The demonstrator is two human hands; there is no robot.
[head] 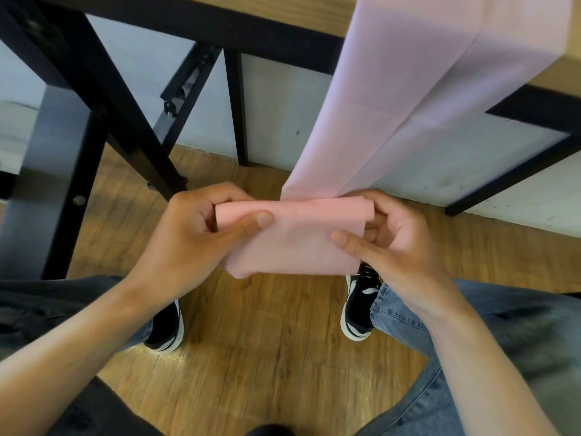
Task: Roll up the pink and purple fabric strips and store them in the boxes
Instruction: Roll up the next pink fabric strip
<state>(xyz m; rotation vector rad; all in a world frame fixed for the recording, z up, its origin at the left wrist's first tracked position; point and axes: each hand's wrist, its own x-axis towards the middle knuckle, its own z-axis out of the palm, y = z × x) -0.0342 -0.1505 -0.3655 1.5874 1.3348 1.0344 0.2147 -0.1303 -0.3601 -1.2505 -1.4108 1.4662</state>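
The pink fabric strip hangs from the desk edge down to a flat, started roll held low over the floor, its ends pinched by the left hand and right hand, likely so each turn winds evenly and taut.

Bare forearms, blue jeans, black sneakers with white soles
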